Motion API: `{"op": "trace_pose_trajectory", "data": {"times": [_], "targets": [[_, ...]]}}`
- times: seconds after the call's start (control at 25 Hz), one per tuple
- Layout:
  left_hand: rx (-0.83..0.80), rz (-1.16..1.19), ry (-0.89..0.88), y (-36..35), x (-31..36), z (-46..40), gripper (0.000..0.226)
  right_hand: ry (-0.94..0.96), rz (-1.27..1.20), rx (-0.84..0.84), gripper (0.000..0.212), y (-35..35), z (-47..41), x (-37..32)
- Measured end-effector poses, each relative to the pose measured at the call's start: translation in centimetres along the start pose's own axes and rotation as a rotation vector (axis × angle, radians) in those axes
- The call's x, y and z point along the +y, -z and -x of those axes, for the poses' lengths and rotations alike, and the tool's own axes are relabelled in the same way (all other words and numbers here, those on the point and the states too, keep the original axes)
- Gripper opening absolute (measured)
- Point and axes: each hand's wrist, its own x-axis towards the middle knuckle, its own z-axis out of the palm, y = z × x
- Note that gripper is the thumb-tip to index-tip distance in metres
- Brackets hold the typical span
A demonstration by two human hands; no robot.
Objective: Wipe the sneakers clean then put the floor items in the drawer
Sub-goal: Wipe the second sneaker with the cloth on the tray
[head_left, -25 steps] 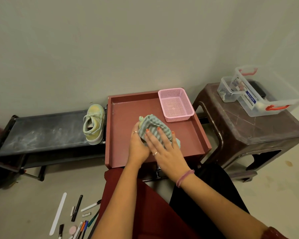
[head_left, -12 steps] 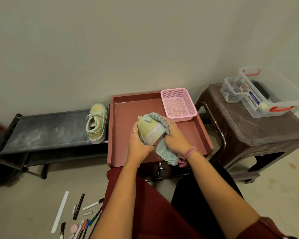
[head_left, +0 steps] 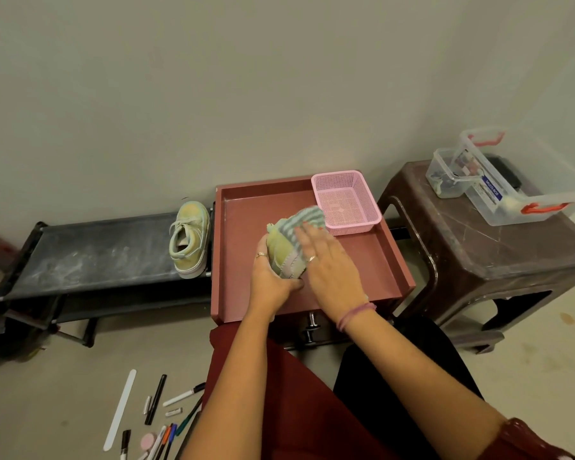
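My left grip [head_left: 273, 277] clasps one sneaker [head_left: 281, 257]; my flat, released right grip [head_left: 329, 260] rubs the striped cloth [head_left: 301, 224] on it. Pens [head_left: 166, 419] on the floor are not yet in the drawer [head_left: 246, 227].

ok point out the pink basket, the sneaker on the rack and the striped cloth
pink basket [head_left: 344, 200], head view, on its mesh floor
sneaker on the rack [head_left: 190, 239], head view, on its laces
striped cloth [head_left: 301, 220], head view, on its stripes

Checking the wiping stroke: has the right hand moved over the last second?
Yes. The right hand swung toward the pink basket, then back over the sneaker, fingers now flat, pressing the striped cloth nearer the basket than at first.
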Motion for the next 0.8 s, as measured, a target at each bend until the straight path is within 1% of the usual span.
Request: {"op": "trace_pose_trajectory", "data": {"times": [0.04,0.08,0.12,0.16,0.2,0.24,0.28,0.32,0.36,0.4,0.44,0.48,0.52,0.56,0.6,0.64,0.72,0.76,0.8], "targets": [[0.01,-0.025,0.012,0.1,0.0,0.0,0.099,-0.13,-0.223,-0.078,0.075,0.7,-0.8,0.5],[0.014,-0.036,0.017,0.2,-0.1,-0.1,0.1,-0.183,-0.415,-0.154,0.079,1.3,-1.3,0.8],[0.014,-0.045,0.023,0.4,-0.2,-0.1,0.1,-0.175,-0.501,-0.189,0.08,1.8,-1.5,0.8],[0.011,-0.045,0.029,0.6,-0.2,-0.2,0.1,-0.142,-0.495,-0.199,0.08,2.2,-1.3,0.6],[0.011,-0.039,0.034,0.8,-0.3,-0.2,0.101,-0.101,-0.41,-0.177,0.079,2.2,-0.9,0.1],[0.007,-0.02,0.032,1.1,-0.5,-0.2,0.101,-0.019,-0.252,-0.108,0.074,1.6,-0.1,-0.6],[0.001,0.01,0.029,1.3,-0.5,-0.1,0.101,0.104,-0.056,-0.026,0.067,1.2,0.8,-1.6],[-0.003,0.036,0.031,1.4,-0.5,0.0,0.101,0.213,0.114,-0.006,0.06,0.7,1.6,-2.2],[-0.002,0.049,0.041,1.5,-0.6,0.1,0.101,0.28,0.213,0.01,0.056,0.2,1.9,-2.2],[0.002,0.05,0.05,1.5,-0.8,0.0,0.102,0.304,0.24,0.014,0.054,0.0,1.6,-1.7],[0.007,0.043,0.051,1.6,-0.8,0.1,0.103,0.255,0.175,-0.014,0.055,0.2,0.7,-0.8],[0.011,0.033,0.049,1.6,-0.9,0.3,0.104,0.153,0.006,-0.062,0.057,0.5,-0.3,0.3],[0.019,0.023,0.052,1.8,-1.2,0.4,0.105,0.008,-0.184,-0.173,0.058,1.0,-1.2,1.1],[0.023,0.027,0.057,1.9,-1.5,0.5,0.105,-0.098,-0.353,-0.324,0.058,1.4,-1.6,1.6],[0.024,0.032,0.069,2.1,-1.7,0.7,0.106,-0.146,-0.492,-0.404,0.058,1.4,-1.6,1.4],[0.021,0.028,0.074,2.4,-1.8,0.9,0.106,-0.172,-0.602,-0.394,0.06,1.3,-1.3,0.7],[0.009,0.015,0.076,3.0,-1.8,0.8,0.108,-0.203,-0.709,-0.257,0.067,1.9,-0.3,-1.9],[0.003,0.02,0.072,3.2,-1.8,0.7,0.108,-0.161,-0.643,-0.184,0.07,2.0,0.4,-2.8],[0.0,0.028,0.07,3.2,-1.8,0.5,0.106,-0.083,-0.498,-0.123,0.07,1.7,0.9,-3.5]]}}
